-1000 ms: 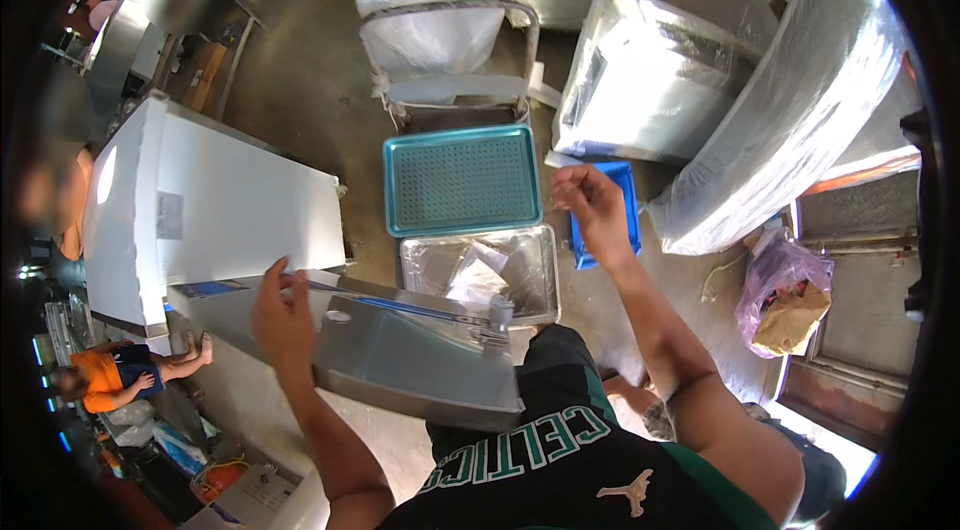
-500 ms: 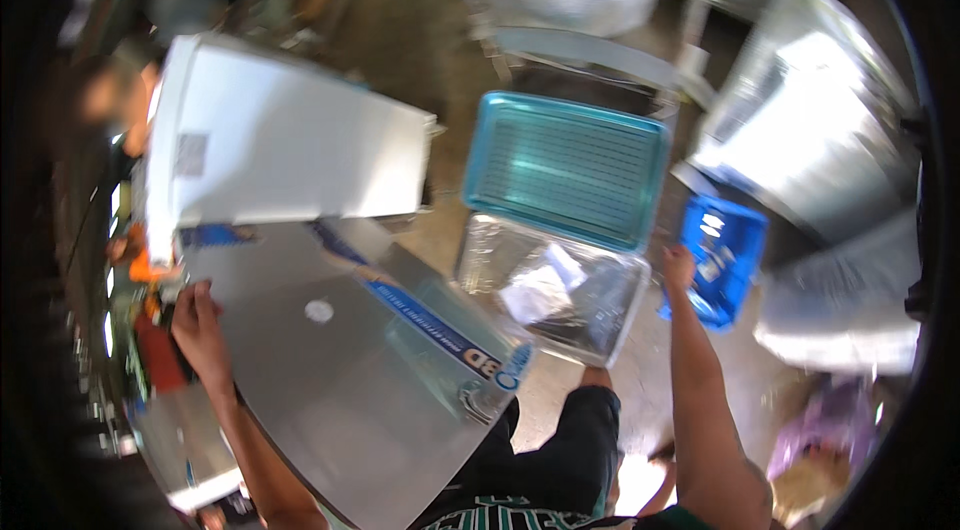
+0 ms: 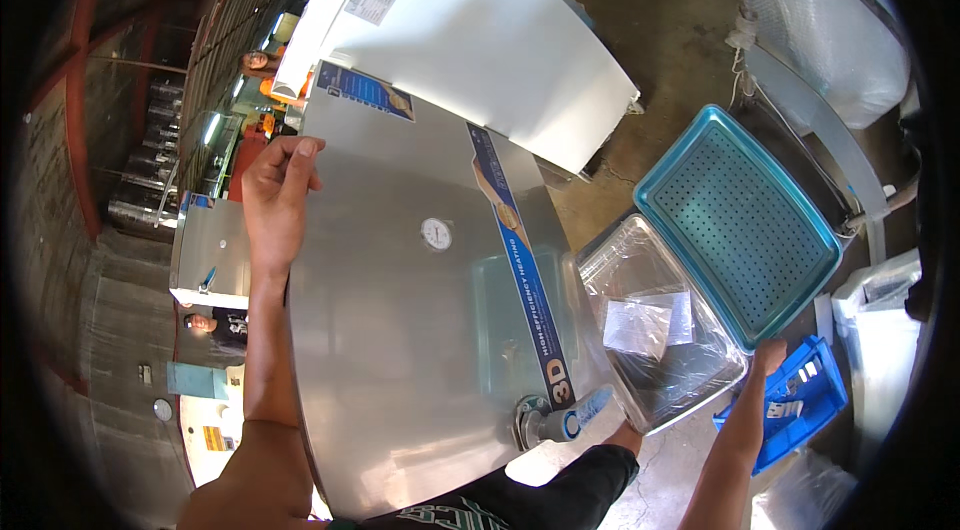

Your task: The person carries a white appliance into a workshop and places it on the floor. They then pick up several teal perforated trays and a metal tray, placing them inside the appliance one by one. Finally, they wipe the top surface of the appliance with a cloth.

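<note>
A stainless steel water boiler point(image 3: 400, 320), with a round dial, a tap and a blue label strip, stands in front of me. My left hand point(image 3: 277, 202) is at its upper left edge, fingers curled; what they hold, if anything, is hidden. At the right, my right hand point(image 3: 768, 356) is closed beside the lower corner of a perforated teal tray point(image 3: 735, 220). I cannot make out what its fingers hold. A shallow metal tray point(image 3: 640, 270), lined with clear plastic, lies next to the teal one with white papers point(image 3: 645, 322) in it. A blue basket point(image 3: 805, 405) is just beyond the right hand.
A large white cabinet point(image 3: 470, 30) stands against the boiler's far side. Plastic-wrapped items point(image 3: 825, 40) and a grey metal frame point(image 3: 815, 125) are at the right. People point(image 3: 215, 325) and another steel unit point(image 3: 212, 250) show at the left.
My view has turned, so the boiler and cabinet look larger and the trays sit further right. My left hand stays at the boiler's edge; the right stays between the trays and basket.
</note>
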`<control>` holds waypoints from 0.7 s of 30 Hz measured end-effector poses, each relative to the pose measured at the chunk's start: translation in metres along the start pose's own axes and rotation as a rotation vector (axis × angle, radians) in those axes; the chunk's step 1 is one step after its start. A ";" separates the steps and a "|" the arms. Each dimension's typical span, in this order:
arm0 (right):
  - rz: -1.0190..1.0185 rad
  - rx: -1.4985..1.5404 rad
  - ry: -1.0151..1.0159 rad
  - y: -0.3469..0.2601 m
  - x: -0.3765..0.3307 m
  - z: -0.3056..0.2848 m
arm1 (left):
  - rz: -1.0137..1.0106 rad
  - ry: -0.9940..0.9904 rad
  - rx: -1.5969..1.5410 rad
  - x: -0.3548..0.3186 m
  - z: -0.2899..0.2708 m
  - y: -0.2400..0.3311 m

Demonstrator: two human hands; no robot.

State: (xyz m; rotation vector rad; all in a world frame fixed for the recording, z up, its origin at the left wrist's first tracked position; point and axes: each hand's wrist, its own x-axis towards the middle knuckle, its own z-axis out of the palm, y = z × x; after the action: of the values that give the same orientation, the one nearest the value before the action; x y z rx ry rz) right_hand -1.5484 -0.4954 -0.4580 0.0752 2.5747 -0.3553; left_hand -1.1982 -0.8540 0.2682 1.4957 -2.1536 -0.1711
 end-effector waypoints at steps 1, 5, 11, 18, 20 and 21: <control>0.021 0.011 0.000 -0.003 0.001 0.000 | -0.003 -0.013 0.005 0.000 -0.001 0.000; 0.077 0.088 0.061 0.003 0.014 0.012 | 0.011 -0.037 -0.017 0.000 -0.002 -0.003; -0.090 0.056 -0.030 0.025 0.026 0.030 | 0.046 -0.022 0.015 0.000 0.000 -0.004; 0.236 0.146 -0.076 -0.002 0.015 0.009 | 0.010 -0.032 0.040 0.001 -0.001 -0.001; 0.247 0.152 -0.054 -0.007 0.012 0.003 | 0.056 -0.027 0.031 0.001 0.000 0.000; 0.258 0.137 -0.059 -0.008 0.011 0.001 | 0.063 -0.022 0.031 0.001 0.000 0.000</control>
State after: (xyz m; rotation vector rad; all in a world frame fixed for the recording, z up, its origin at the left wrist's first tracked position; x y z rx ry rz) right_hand -1.5580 -0.5035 -0.4627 0.4345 2.4412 -0.4273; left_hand -1.1992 -0.8552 0.2686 1.4472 -2.2269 -0.1332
